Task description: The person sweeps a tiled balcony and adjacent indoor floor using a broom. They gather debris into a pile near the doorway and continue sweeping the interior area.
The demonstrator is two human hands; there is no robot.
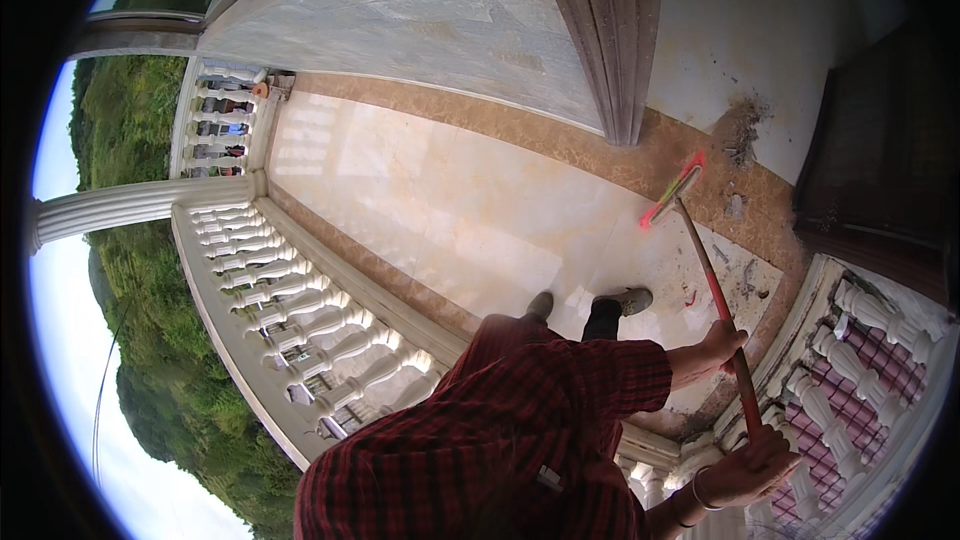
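Note:
A broom (716, 285) with a long, partly red handle slants across the right half of the view. Its narrow head (679, 195), with pink-red and green bristles, rests at the edge between the pale tiles and the brown border. My left hand (724, 345) grips the middle of the handle. Lower down, near the handle's end, my right hand (754, 465) is closed around it, a bracelet on the wrist. Dark dirt (742, 139) lies in a heap beyond the broom head. Grey debris (746, 281) and a small red scrap (690, 298) are scattered right of my feet.
My shoes (634, 300) stand on the pale tile floor (420, 195). A white balustrade (322, 315) runs along the left, another (847, 367) at lower right. A brown door frame (622, 45) ends the stone-patterned wall (390, 15). A dark door panel (877, 172) stands at right.

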